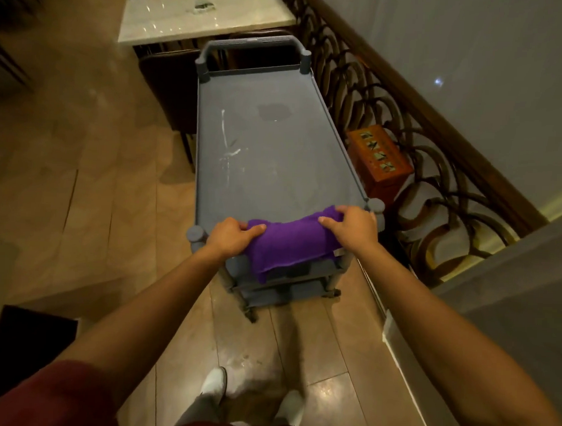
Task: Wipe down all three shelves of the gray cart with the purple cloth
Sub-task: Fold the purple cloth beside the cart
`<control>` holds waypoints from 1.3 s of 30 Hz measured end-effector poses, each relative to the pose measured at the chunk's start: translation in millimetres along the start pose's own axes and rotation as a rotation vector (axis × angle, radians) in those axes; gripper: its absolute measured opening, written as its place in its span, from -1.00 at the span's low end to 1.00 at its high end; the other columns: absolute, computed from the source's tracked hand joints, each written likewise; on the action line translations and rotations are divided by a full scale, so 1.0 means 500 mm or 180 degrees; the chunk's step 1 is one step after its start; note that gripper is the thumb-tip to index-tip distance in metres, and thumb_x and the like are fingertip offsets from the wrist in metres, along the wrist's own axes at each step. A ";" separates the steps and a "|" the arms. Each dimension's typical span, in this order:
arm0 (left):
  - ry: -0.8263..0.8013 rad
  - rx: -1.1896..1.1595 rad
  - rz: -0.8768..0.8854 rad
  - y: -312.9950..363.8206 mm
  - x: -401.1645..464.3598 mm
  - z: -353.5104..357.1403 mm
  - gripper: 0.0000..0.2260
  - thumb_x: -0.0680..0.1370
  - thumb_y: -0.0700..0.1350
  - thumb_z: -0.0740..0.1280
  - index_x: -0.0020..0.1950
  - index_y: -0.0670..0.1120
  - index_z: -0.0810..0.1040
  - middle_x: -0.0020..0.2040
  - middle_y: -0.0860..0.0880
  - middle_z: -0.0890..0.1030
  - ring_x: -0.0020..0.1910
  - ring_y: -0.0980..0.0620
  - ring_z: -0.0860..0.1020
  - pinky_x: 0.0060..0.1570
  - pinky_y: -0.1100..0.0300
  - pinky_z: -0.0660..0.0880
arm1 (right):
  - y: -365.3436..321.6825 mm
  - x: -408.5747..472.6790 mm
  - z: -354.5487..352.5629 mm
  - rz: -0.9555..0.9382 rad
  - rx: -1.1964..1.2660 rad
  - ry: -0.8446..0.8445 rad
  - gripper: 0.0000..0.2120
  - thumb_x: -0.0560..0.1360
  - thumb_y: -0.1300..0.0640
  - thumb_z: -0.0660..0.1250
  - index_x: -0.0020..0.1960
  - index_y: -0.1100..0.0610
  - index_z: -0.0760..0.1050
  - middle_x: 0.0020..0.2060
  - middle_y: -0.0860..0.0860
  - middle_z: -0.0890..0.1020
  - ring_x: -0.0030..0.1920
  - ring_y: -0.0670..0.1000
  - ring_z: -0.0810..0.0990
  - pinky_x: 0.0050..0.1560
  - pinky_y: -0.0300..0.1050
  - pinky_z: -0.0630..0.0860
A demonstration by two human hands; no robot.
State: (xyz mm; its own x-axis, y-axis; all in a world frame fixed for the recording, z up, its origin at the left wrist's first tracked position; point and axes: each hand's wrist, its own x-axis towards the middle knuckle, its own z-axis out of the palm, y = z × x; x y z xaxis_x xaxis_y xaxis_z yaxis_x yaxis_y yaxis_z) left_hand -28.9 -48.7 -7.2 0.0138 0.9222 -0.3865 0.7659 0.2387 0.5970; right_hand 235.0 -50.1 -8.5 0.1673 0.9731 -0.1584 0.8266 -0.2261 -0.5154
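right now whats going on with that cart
A person stands at the near end of a gray cart, both hands on a purple cloth draped over the near edge of its top shelf. The left hand grips the cloth's left end and the right hand grips its right end. The top shelf shows white streaks and a dark smudge, so wiping looks barely begun. The two lower shelves are only partly visible beneath.

gray cart (269, 142) with white streaks on top shelf, plain purple cloth (291, 242), orange-brown box (378, 159) with pale markings, white marbled tabletop (203, 15), tan floor tiles (67, 173), white shoes (214, 385)
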 end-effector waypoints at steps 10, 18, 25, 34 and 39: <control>0.0111 -0.4336 0.0751 -0.009 -0.048 -0.147 -0.66 0.58 -0.01 0.37 0.35 0.01 0.50 0.27 -0.09 0.62 0.22 -0.04 0.63 0.11 0.01 0.62 | -0.168 -0.046 -0.043 -0.0225 0.3216 0.0330 -0.54 0.50 -0.14 0.44 0.36 -0.17 0.43 0.17 -0.22 0.55 0.11 -0.12 0.59 -0.21 -0.30 0.61; 0.0569 -0.3695 0.0970 -0.144 -0.004 -0.290 -0.49 0.65 -0.19 0.27 0.33 0.44 0.39 0.42 0.16 0.27 0.33 0.02 0.46 0.11 0.04 0.62 | -0.350 -0.058 0.049 -0.0432 0.2825 0.0111 -0.51 0.67 0.13 0.23 0.41 -0.41 0.34 0.34 -0.21 0.35 0.16 -0.09 0.55 -0.19 -0.26 0.66; -0.0113 -0.2765 0.1424 -0.281 0.069 -0.453 -0.65 0.52 0.05 0.41 0.31 0.26 0.58 0.34 0.22 0.36 0.36 0.04 0.42 0.20 0.14 0.55 | -0.524 -0.046 0.161 -0.0362 0.2428 0.0740 -0.69 0.64 0.02 0.28 0.37 -0.14 0.53 0.25 -0.16 0.49 0.28 -0.03 0.52 0.15 -0.10 0.63; -0.0242 -0.1095 0.1848 -0.297 0.228 -0.573 -0.20 0.56 0.02 0.40 0.59 0.33 -0.08 0.59 -0.04 0.08 0.49 -0.13 0.29 0.38 -0.16 0.42 | -0.670 0.027 0.260 -0.0166 0.1228 0.1595 -0.13 0.48 -0.16 0.47 0.62 -0.10 0.05 0.50 0.07 0.33 0.42 0.08 0.42 0.12 -0.21 0.45; -0.0359 -0.0763 0.2057 -0.260 0.374 -0.585 -0.15 0.57 -0.02 0.40 0.61 0.25 -0.16 0.59 -0.11 0.07 0.50 -0.19 0.27 0.41 -0.19 0.37 | -0.682 0.146 0.270 0.0106 0.0952 0.1706 -0.10 0.49 -0.11 0.48 0.63 -0.05 0.02 0.54 0.14 0.29 0.46 0.16 0.39 0.30 0.02 0.48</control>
State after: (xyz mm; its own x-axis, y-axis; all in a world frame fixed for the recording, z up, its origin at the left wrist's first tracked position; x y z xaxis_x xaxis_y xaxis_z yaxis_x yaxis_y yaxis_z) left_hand -313.9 181.6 48.5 0.4957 0.8678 0.0355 0.4190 -0.2747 0.8654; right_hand -107.1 91.9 41.8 0.5016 0.8348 0.2272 0.6427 -0.1838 -0.7437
